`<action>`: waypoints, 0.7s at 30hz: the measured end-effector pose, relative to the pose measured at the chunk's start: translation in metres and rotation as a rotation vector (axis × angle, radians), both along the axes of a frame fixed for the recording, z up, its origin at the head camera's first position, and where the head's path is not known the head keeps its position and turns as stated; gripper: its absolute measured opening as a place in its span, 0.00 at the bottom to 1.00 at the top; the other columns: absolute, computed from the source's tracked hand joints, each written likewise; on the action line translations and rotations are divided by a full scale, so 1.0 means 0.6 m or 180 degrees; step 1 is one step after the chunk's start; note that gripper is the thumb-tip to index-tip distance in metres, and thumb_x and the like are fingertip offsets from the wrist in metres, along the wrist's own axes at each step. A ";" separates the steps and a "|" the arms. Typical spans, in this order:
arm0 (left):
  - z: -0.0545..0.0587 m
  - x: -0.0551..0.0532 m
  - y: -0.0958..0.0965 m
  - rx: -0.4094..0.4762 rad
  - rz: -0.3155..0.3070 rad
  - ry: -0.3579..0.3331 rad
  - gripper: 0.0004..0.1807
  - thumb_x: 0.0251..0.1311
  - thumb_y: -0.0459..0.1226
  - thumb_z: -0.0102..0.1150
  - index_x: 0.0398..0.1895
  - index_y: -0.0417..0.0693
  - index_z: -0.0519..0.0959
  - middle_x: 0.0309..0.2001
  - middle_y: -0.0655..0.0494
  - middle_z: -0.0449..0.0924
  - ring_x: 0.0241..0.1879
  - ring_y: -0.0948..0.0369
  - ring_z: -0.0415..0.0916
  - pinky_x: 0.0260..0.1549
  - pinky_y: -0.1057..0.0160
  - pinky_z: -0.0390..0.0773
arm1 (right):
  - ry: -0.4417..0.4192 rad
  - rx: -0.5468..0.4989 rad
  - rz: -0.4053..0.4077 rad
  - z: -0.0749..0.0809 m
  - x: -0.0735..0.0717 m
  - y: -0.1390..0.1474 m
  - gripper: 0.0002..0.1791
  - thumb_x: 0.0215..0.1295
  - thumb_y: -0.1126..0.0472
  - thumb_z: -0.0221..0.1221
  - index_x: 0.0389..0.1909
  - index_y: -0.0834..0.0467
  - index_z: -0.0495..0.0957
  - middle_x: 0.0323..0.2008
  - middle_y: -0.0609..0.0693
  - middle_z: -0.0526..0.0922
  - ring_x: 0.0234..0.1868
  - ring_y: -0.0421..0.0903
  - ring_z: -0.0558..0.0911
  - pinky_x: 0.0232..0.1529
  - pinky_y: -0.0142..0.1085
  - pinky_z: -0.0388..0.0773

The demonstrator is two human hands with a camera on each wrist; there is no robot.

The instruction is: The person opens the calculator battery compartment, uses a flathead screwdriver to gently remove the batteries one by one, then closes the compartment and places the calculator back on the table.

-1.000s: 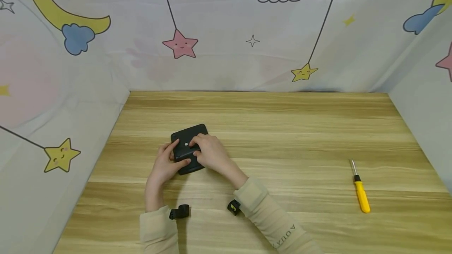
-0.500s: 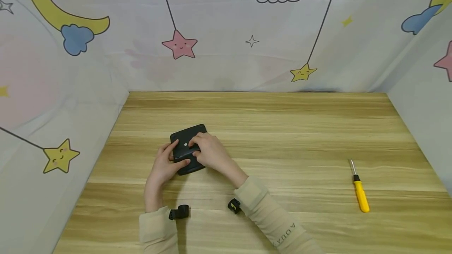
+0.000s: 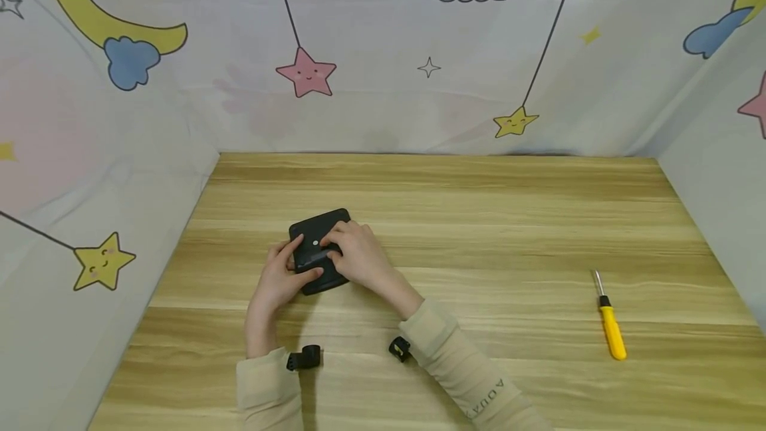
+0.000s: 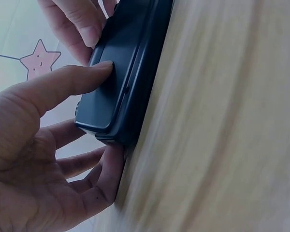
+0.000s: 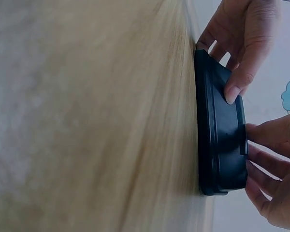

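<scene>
A black, flat plastic device [image 3: 311,226] with rounded corners lies on the table left of centre, a small silver disc on its upper face. Its near part slopes down from a ridge, a smooth panel in the left wrist view. My left hand [image 3: 278,283] grips its left side, thumb [image 4: 99,72] on the sloping panel and other fingers around the edge. From the right, my right hand [image 3: 362,259] reaches over the top, thumb and bent fingers pinching at the ridge beside the disc. In the right wrist view these fingertips [image 5: 252,129] touch the device's raised edge.
On the right of the wooden table [image 3: 479,218] lies a screwdriver [image 3: 612,331] with a yellow handle, its metal tip pointing away. Black wrist cameras [image 3: 306,357] stick out from both sleeves. Printed cloth [image 3: 383,112] walls the back and sides.
My right hand has shifted very slightly over the device. The left hand, device and screwdriver hold their places; the head view itself moves a little.
</scene>
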State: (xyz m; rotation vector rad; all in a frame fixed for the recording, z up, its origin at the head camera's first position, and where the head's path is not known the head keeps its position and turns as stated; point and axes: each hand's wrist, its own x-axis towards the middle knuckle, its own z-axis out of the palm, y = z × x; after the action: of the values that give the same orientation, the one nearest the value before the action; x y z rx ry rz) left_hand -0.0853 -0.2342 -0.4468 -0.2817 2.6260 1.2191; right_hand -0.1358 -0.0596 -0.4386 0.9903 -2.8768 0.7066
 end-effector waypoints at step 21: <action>0.000 0.000 0.000 -0.0020 0.0001 0.0009 0.45 0.58 0.44 0.64 0.75 0.48 0.53 0.74 0.37 0.45 0.56 0.45 0.65 0.52 0.48 0.70 | 0.0179 -0.0084 -0.0053 -0.001 0.004 -0.006 0.07 0.64 0.56 0.61 0.40 0.49 0.85 0.35 0.43 0.81 0.39 0.41 0.77 0.40 0.34 0.66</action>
State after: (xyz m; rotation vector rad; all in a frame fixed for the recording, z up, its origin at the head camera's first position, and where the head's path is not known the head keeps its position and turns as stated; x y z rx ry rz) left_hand -0.0853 -0.2340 -0.4468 -0.2817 2.6325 1.2123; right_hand -0.1332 -0.0634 -0.4391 0.9660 -2.8169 0.7023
